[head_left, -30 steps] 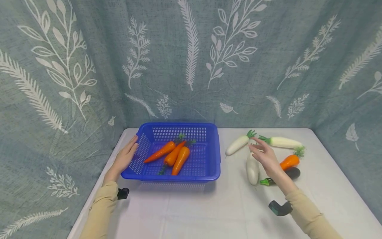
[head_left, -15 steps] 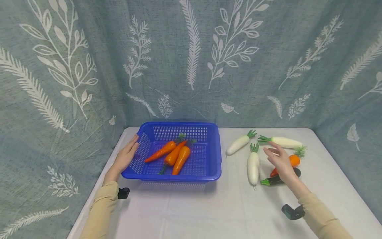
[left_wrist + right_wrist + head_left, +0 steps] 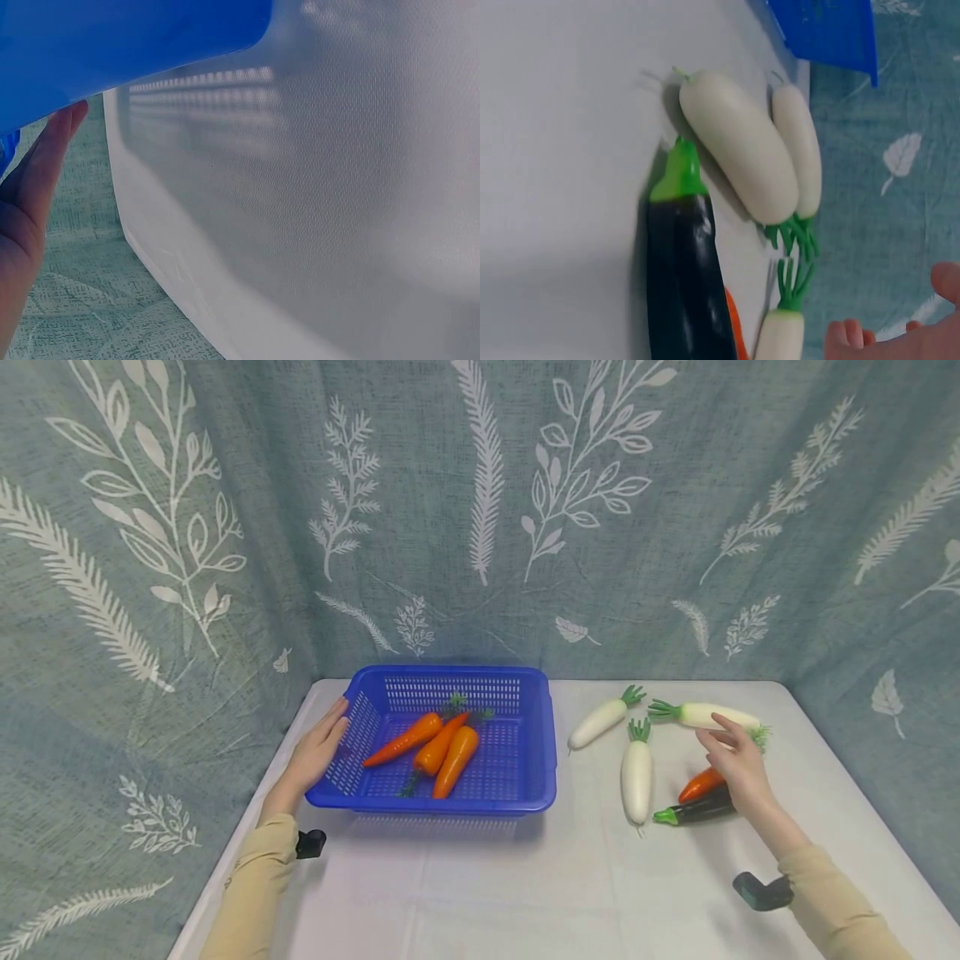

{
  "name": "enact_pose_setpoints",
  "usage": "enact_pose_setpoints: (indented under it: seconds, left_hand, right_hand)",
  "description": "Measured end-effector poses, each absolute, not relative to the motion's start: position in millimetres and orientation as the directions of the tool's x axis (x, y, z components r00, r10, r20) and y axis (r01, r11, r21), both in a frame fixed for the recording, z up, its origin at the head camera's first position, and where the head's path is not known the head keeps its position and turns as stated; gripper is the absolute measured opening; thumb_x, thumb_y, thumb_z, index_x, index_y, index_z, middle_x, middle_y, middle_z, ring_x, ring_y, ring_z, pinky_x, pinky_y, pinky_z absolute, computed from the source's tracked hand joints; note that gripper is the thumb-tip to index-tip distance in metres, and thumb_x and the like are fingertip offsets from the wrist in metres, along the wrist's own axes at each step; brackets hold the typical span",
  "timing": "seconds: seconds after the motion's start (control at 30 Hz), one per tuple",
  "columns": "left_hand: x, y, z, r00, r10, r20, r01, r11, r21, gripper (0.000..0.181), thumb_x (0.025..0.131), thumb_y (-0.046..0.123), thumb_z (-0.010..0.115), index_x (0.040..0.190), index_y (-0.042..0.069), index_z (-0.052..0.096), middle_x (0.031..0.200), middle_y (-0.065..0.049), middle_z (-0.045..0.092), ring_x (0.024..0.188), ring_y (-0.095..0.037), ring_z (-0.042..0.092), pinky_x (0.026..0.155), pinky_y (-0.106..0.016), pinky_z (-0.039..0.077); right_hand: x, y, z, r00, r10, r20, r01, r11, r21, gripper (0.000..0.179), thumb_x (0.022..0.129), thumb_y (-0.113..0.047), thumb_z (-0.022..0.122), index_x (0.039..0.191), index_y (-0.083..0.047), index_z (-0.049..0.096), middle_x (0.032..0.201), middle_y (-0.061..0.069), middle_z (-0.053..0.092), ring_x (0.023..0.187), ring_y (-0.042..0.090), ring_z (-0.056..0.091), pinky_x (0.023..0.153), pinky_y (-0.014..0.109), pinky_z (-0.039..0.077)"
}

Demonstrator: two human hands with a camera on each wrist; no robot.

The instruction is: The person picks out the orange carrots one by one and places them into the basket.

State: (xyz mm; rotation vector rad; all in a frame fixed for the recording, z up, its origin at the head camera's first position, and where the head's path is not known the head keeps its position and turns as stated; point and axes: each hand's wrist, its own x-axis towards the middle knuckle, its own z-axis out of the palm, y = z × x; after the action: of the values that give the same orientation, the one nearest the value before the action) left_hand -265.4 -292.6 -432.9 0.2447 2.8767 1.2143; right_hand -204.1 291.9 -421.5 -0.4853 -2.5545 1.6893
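My left hand (image 3: 313,758) rests with straight fingers against the left side of a blue plastic basket (image 3: 549,743); the left wrist view shows its fingertips at the basket's wall (image 3: 135,45). Inside the basket lie three orange carrots (image 3: 456,764). My right hand (image 3: 738,768) hovers over the vegetables at the right, its fingers loosely bent and holding nothing. Beneath and beside it are a carrot (image 3: 701,785), partly covered by the hand, and a dark eggplant (image 3: 705,808) with a green stem. A white radish (image 3: 697,716) lies just behind the fingers.
Two more white radishes, one upright in view (image 3: 637,781) and one slanted (image 3: 600,724), lie between the basket and my right hand. The white table (image 3: 480,885) ends at a green leaf-patterned curtain (image 3: 450,527) behind and at both sides.
My right hand has moved to the right, from above the middle radish to over the carrot and eggplant. The left hand stays at the basket, and the vegetables lie as before.
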Motion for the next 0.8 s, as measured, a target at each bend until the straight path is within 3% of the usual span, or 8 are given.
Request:
enact_pose_setpoints:
  seconds: [0.23, 0.8]
  left_hand:
    - [-265.1, -291.9, -432.0, -0.987, 0.151, 0.046, 0.138, 0.684, 0.717, 0.056, 0.108, 0.03, 0.031, 0.151, -0.005, 0.023, 0.159, -0.021, 0.018, 0.145, -0.041, 0.016, 0.117, -0.055, 0.013]
    - [-266.3, -294.0, -434.3, -0.986, 0.152, 0.061, 0.15, 0.691, 0.707, 0.054, 0.108, 0.028, 0.031, 0.151, -0.004, 0.025, 0.158, -0.02, 0.019, 0.145, -0.041, 0.017, 0.116, -0.056, 0.014]
  right_hand:
    - [-207.9, 311.1, -425.5, -0.893, 0.433, -0.122, 0.295, 0.359, -0.885, 0.066, 0.102, -0.033, 0.046, 0.154, -0.001, 0.02, 0.147, 0.035, 0.03, 0.131, 0.049, 0.035, 0.108, 0.056, 0.035]
    - [-204.1, 347.8, -444.4, -0.807, 0.542, -0.234, 0.454, 0.316, -0.833, 0.066, 0.102, -0.032, 0.04, 0.153, 0.003, 0.017, 0.148, 0.039, 0.025, 0.133, 0.051, 0.033, 0.109, 0.057, 0.033]
